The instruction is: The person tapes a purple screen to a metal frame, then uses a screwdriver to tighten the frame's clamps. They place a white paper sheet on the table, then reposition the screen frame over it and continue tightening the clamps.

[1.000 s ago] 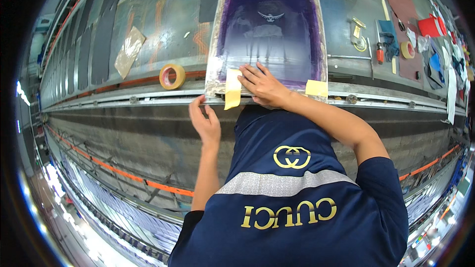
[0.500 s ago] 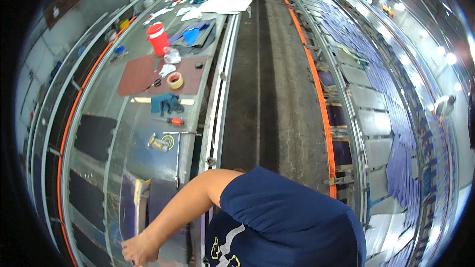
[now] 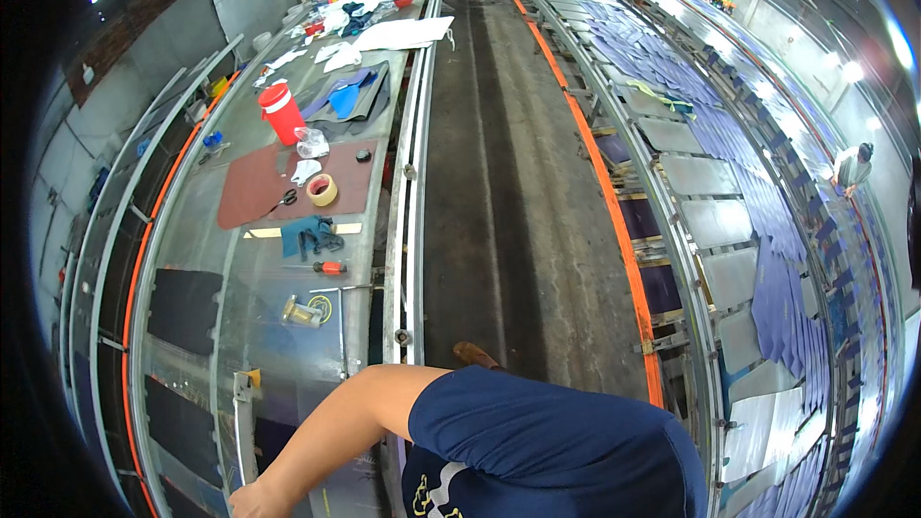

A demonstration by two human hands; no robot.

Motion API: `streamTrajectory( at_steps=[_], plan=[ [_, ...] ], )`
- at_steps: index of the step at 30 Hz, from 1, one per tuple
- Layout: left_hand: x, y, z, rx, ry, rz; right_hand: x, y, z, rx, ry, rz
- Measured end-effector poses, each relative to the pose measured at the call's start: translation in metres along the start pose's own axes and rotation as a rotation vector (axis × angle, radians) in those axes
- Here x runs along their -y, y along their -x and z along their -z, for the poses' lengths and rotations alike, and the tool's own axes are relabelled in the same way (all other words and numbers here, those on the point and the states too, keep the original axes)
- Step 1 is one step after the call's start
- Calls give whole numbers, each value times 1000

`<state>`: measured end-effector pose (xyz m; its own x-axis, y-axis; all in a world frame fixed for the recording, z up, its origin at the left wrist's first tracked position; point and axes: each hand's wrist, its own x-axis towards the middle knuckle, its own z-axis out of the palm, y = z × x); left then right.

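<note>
My right arm, in a navy sleeve, reaches across to the lower left over the long table (image 3: 278,173). My right hand (image 3: 254,501) is closed at the near end of a narrow pale bar (image 3: 244,427) with a yellowish far end, which looks like the edge of a flat frame. The fingertips are cut off by the lower edge. Dark rectangular panels (image 3: 184,309) lie in a row left of the bar. Beyond it are a metal T-shaped rod (image 3: 342,326) and a brass-coloured cylindrical fitting (image 3: 302,312). My left hand is out of view.
Farther up the table are a red-handled tool (image 3: 329,269), a tape roll (image 3: 322,190), scissors (image 3: 285,200) and a red jug (image 3: 282,115). A metal rail (image 3: 411,230) edges the aisle. Purple pieces (image 3: 777,302) cover the right-hand table, where a co-worker (image 3: 852,168) stands.
My right hand and the pale bar have moved left and a little nearer the lower edge. The whole view has shifted slightly. A brown shoe now shows in the aisle.
</note>
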<state>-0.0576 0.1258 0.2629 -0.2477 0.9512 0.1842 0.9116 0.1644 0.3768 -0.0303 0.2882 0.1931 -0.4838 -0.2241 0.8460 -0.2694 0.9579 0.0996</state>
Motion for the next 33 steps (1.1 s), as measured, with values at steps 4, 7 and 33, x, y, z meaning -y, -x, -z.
streamTrajectory(
  at_steps=[4, 7, 33],
  plan=[
    [23, 13, 29, 16, 80, 211, -5, 3, -3, 136, 69, -5],
    [8, 11, 43, 198, -113, 223, 3, -9, 5, 352, 90, -64],
    [84, 13, 8, -327, -222, -340, -3, -20, 3, 1116, -136, -406]
  ],
)
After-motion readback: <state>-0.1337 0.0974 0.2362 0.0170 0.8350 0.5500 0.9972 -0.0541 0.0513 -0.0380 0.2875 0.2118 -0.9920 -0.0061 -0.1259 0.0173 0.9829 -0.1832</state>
